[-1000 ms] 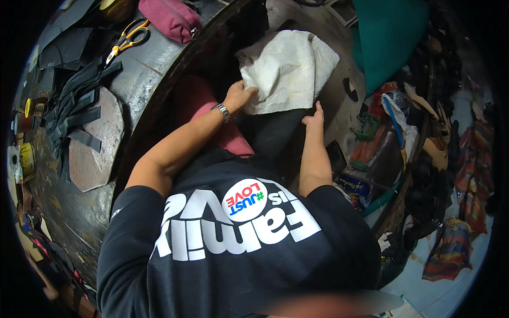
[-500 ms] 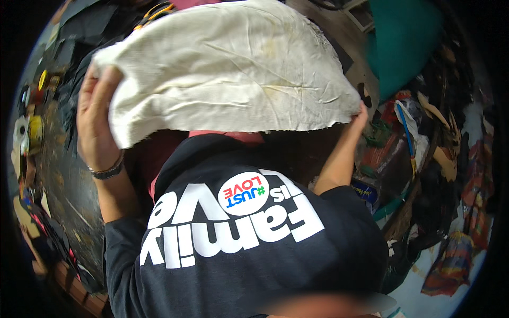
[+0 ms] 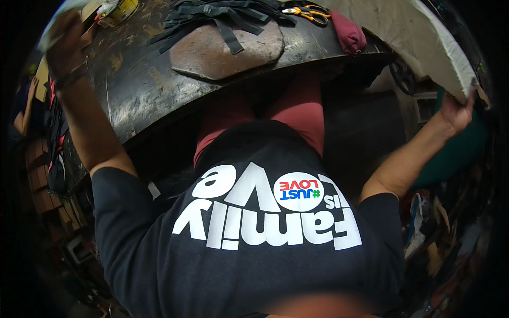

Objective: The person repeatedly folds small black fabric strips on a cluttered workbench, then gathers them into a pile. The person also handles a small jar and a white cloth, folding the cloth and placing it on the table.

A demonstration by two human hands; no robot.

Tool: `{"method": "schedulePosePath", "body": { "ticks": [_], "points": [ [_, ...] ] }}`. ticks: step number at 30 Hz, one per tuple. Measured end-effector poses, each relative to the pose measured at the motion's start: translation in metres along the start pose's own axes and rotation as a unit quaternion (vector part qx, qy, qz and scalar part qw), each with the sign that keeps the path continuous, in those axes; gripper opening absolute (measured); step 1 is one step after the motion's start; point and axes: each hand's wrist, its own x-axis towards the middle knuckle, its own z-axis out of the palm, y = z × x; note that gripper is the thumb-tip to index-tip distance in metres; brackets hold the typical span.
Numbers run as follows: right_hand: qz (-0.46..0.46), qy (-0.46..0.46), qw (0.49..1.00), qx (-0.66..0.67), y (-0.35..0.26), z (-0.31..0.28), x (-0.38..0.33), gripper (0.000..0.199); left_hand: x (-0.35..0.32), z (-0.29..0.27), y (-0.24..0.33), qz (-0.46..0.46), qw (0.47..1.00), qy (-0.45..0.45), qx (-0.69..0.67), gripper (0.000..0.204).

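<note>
A piece of cream cloth stretches across the upper right, its far part running out of the picture. My right hand is closed on the cloth's near corner, at the far right. My left hand is raised at the upper left, away from the cloth; its fingers are smeared and dark, so what they do is unclear. Between the hands, a brown many-sided slab lies on the dark worktable, with black straps partly over it. Scissors with orange and black handles and a maroon pouch lie near the cloth.
A yellow container stands at the table's far left. Beyond the left edge another person's arm shows. Stacked brown blocks are at the left, a green cloth below my right forearm, and mixed scraps at the lower right.
The cream cloth, held between both hands before, has swung to the upper right with my right hand. My left hand has moved up and left, away from it, uncovering the table.
</note>
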Motion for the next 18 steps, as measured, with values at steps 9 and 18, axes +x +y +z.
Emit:
{"method": "schedulePosePath", "body": {
  "ticks": [9,18],
  "points": [
    [0.116,0.061,0.974,-0.185,0.123,0.028,-0.043,0.077,-0.19,-0.022,0.005,-0.006,0.898,0.348,0.271,0.042],
    [0.131,-0.177,0.956,-0.196,0.168,0.151,0.061,0.067,-0.22,-0.047,-0.003,0.016,0.94,0.254,0.227,0.034]
  ]
}}
